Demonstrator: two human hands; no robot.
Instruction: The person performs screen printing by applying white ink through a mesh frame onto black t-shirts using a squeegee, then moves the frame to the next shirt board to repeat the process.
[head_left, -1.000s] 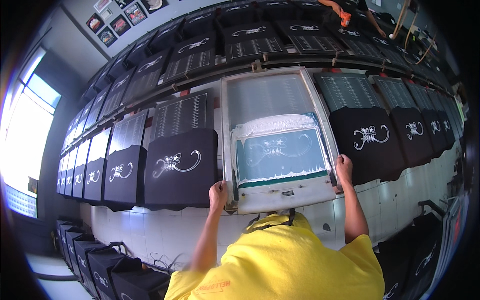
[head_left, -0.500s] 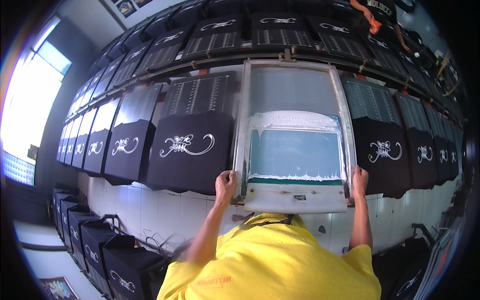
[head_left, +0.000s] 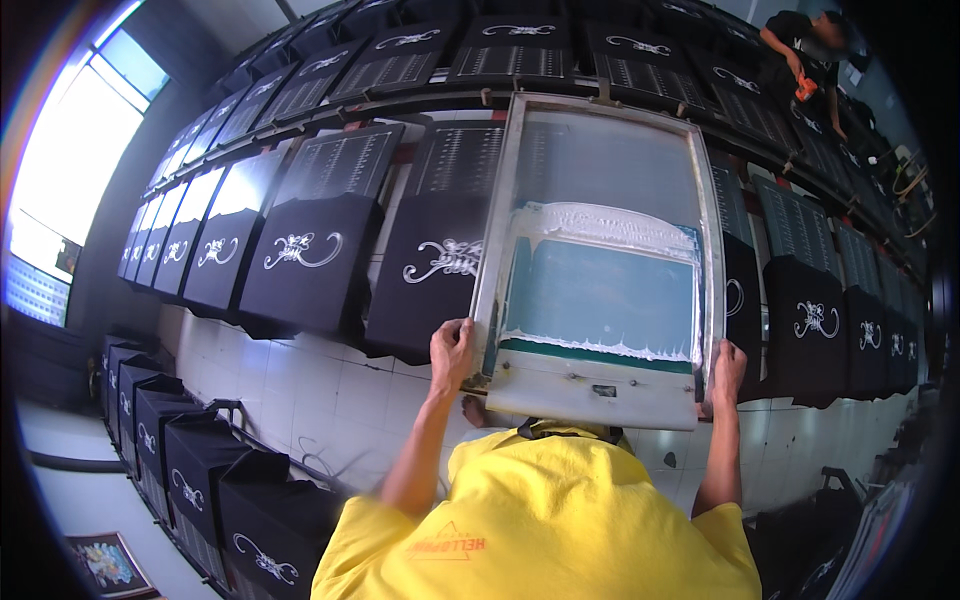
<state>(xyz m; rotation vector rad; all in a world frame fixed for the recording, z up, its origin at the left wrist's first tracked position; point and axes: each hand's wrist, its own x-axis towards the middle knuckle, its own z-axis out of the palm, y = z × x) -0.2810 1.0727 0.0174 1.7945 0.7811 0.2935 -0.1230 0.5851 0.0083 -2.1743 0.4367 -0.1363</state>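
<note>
My left hand (head_left: 452, 352) is closed on the left rail of a screen-printing frame (head_left: 497, 225), close to its near corner. On the opposite side, my right hand (head_left: 729, 370) grips the right rail. Thick white ink (head_left: 620, 228) lies in a band across the blue-green mesh (head_left: 600, 295), with a thinner ragged line along its near edge. A pale grey panel (head_left: 550, 396) with small bolts spans the near end, by my yellow shirt. The frame sits slightly askew over the row of boards, partly covering a printed black cloth (head_left: 425, 310) on its left. What lies beneath it is hidden.
Boards with black cloths bearing white scroll prints (head_left: 303, 250) run left and right. Beyond a metal rail (head_left: 425, 103) is another such row. A person (head_left: 800, 45) at the far right holds an orange tool (head_left: 804, 88). More covered boards (head_left: 185, 455) stand behind me at left.
The frame in my hands has shifted right along the row and tilted slightly, now overlapping the cloth on its left and most of the one on its right. My view has moved too.
</note>
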